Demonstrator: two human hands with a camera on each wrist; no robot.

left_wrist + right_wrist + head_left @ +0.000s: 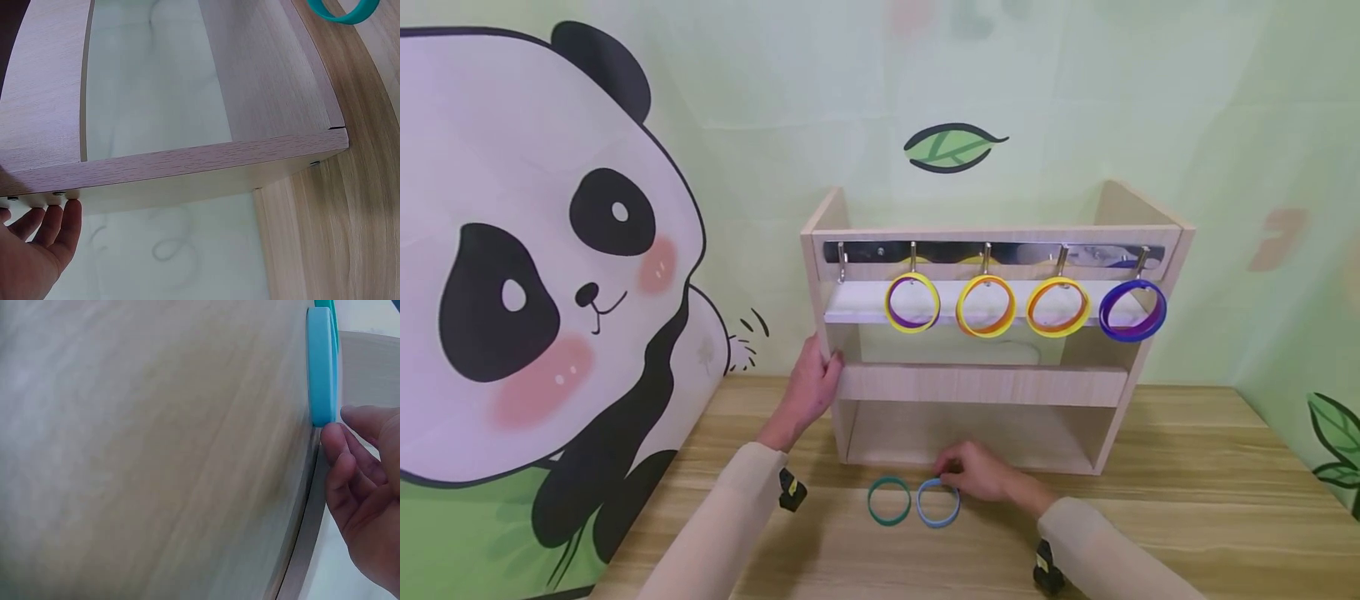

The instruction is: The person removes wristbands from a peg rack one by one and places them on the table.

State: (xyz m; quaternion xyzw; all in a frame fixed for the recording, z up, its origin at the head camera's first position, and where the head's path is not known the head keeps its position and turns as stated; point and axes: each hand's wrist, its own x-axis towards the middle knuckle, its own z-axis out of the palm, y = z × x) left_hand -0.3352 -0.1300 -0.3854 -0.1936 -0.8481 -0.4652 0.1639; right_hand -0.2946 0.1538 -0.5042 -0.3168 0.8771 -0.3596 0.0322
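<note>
Blue ring is seen at eight o'clock from the nearer right hand, fingers narrow at its rim; pinching cannot be confirmed.

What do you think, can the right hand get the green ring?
Probably yes: the green ring lies uncovered on the table, just past the blue ring by the right hand.

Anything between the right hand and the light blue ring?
Nothing visible: the right hand is at the edge of the light blue ring, and the green ring lies to its left, out of the way.
</note>
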